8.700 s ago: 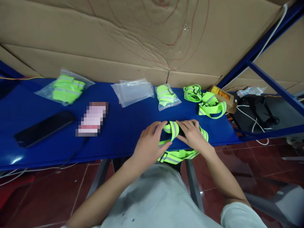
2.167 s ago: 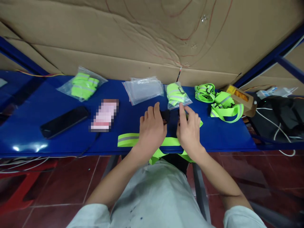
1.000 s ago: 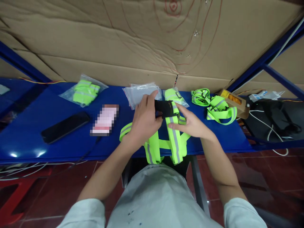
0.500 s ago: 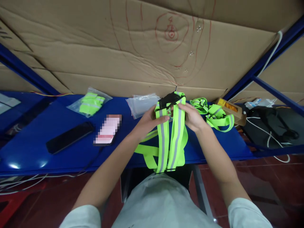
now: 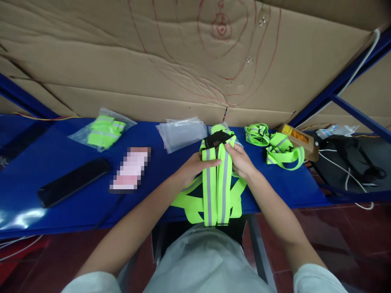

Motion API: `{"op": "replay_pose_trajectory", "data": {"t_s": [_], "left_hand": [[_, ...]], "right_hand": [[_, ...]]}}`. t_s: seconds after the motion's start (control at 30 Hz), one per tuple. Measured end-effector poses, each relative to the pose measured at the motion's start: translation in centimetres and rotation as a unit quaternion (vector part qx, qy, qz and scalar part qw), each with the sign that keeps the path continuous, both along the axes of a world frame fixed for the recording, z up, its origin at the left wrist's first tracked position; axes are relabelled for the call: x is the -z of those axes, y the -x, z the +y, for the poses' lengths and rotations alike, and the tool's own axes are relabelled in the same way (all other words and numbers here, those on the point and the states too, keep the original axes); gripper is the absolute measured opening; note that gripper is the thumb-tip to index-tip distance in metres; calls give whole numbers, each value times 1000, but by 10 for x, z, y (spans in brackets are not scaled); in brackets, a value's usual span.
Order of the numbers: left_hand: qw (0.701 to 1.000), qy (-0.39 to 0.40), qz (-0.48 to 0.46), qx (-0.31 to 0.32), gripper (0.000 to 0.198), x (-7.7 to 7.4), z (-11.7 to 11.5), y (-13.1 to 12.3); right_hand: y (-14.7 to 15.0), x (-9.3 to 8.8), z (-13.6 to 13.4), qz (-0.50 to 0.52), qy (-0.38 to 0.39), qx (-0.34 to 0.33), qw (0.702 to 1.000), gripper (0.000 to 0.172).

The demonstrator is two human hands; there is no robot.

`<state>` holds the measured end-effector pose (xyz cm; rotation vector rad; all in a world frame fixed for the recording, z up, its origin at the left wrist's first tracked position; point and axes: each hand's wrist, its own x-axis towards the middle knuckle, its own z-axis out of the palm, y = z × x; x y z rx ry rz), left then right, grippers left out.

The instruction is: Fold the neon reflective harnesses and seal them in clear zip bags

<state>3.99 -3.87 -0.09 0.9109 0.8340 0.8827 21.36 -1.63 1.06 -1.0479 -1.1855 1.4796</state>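
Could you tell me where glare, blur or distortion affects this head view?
Head view: glare patch on the blue table at lower left; one flat item is pixelated; shelf frame lines bow toward the edges; the reflective strap vest between both hands stays sharp.

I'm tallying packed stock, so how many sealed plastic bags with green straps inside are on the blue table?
2. One bagged strap set lies at the far left. The other bagged set sits behind the strap harness held in both hands, mostly hidden. More could be concealed.
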Motion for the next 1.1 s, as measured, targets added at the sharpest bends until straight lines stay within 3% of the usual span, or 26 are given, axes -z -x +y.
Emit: {"op": "replay_pose_trajectory", "data": {"t_s": [0.13,0.27,0.4,0.5,0.57,0.67,0.73,0.8,0.87,1.0,1.1], "left_hand": [[999,-20,32,-31,61,-9,5,14],[997,-69,36,7,64,-6,3,15],[995,-78,47,31,55,5,-6,7],[997,-45,56,-9,58,6,-9,5],[998,-24,49,-33,61,3,-8,5],[999,1,48,-25,64,0,-6,7],[999,2,53,-10,64,1,-5,8],[998,1,57,5,61,4,-5,9],[998,1,60,15,57,7,-6,9],[999,3,38,18,61,4,-7,8],[1000,10,22,10,60,-1,-7,6]], "right_hand": [[-3,-5,1,14,19,20,1000,64],[-4,-4,-1,28,64,-21,997,62],[4,10,-8,-12,8,-45,999,66],[8,18,-8,-90,-54,-61,993,70],[4,16,-5,-176,-131,-26,975,73],[-10,0,1,-270,-278,39,921,83],[-18,-16,5,-311,-336,-21,889,80],[-21,-31,7,-355,-355,-116,857,57],[-19,-40,7,-379,-350,-163,841,42],[-7,-41,7,-365,-314,-111,870,42],[-2,-36,9,-350,-281,-27,893,57]]}}
